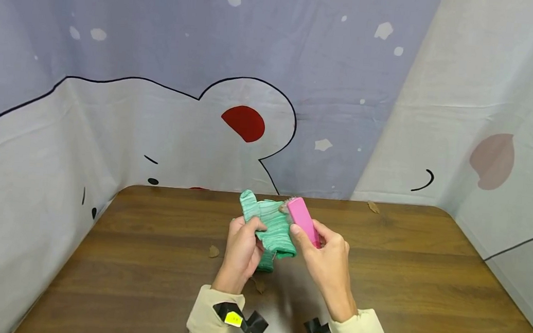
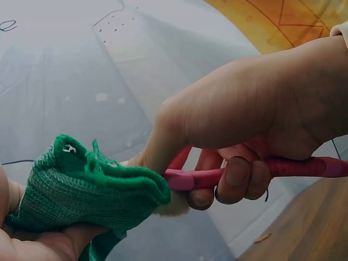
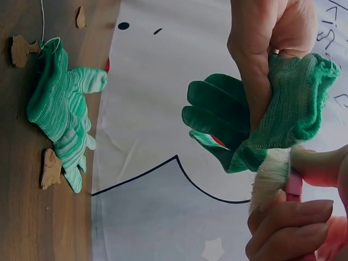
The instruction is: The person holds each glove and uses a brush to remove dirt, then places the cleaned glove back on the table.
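Note:
A green striped knitted glove point(image 1: 275, 228) is pinched between thumb and fingers of my left hand point(image 1: 241, 244), raised above the table. Its ragged cuff point(image 2: 130, 179) faces the left wrist camera. My right hand point(image 1: 331, 259) grips a pink brush point(image 1: 304, 222) with pale bristles point(image 3: 267, 176). In the right wrist view, those bristles lie against the glove's side, or very near it. A second green glove point(image 3: 61, 114) rests on the table in that view, a white thread at its cuff; in the head view the hands mostly cover it.
Brown leaf-like pieces lie on the wooden table point(image 1: 148, 261): one point(image 1: 214, 251) left of the hands, another point(image 1: 373, 207) at the back edge, and one point(image 3: 51, 168) beside the lying glove. A printed cloth point(image 1: 111, 124) surrounds the table's back and sides.

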`<state>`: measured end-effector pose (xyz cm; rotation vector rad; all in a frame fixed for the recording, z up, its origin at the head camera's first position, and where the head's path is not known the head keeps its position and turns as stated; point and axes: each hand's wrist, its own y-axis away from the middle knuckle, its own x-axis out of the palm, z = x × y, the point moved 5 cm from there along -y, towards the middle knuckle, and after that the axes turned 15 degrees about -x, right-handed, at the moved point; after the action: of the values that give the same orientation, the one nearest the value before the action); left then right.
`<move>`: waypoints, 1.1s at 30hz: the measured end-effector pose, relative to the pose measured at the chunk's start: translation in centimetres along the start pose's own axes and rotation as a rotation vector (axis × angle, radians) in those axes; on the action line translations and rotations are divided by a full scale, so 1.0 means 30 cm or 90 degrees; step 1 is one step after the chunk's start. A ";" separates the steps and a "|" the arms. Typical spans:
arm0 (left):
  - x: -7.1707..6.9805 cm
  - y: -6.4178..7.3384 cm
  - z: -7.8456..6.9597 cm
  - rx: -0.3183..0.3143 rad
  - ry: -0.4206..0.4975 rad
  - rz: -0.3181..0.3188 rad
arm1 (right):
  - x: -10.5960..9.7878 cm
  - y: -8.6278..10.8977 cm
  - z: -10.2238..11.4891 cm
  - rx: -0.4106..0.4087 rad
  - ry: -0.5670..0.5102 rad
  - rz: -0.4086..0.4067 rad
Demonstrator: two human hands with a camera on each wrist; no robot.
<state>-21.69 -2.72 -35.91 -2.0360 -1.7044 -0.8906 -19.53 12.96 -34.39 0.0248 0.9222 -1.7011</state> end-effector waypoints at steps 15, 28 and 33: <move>-0.036 0.002 0.000 -0.046 -0.012 -0.067 | -0.004 -0.007 0.015 0.042 -0.151 0.095; -0.032 0.009 -0.014 -0.042 -0.023 -0.060 | 0.028 -0.004 0.010 -0.008 -0.068 0.116; -0.028 0.004 -0.009 -0.054 -0.029 -0.045 | 0.025 -0.011 -0.019 0.010 -0.069 0.105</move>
<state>-21.70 -3.54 -36.24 -2.0755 -1.8021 -0.9621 -20.31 12.69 -34.95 0.0181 0.8034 -1.5413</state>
